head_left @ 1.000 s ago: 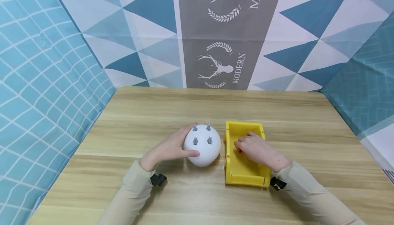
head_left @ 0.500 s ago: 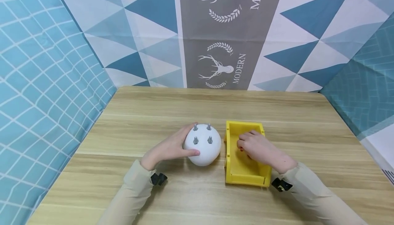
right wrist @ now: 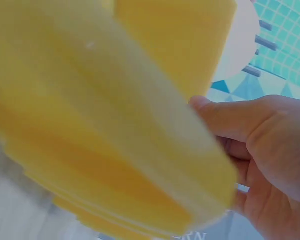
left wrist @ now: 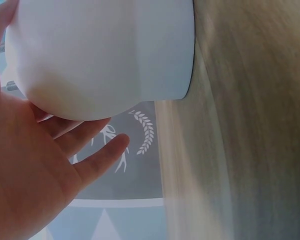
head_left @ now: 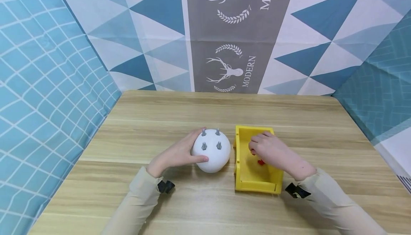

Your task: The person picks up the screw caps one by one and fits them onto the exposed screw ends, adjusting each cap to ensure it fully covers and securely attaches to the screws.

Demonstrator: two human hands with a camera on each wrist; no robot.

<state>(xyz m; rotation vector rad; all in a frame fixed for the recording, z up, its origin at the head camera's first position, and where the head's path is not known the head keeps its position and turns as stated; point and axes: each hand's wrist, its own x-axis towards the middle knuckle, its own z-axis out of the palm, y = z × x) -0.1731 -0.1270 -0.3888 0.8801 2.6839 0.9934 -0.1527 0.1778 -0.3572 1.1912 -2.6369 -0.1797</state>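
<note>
White dome (head_left: pixel 213 161) held beside yellow bin (head_left: pixel 257 187)
The dome is clasped by the spread left hand (head_left: pixel 179 153); at three o'clock, the bin is entered by the right hand (head_left: pixel 273 151) near a red piece (head_left: pixel 261 162) (any pinch cannot be told). At one o'clock, "MODERN" is printed on the backdrop (head_left: pixel 224 31).

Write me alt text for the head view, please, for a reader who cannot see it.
A person's left hand grips a white dome with four metal studs on top, on a wooden table. The right hand is over a yellow storage bin, where a small red object shows.
</note>
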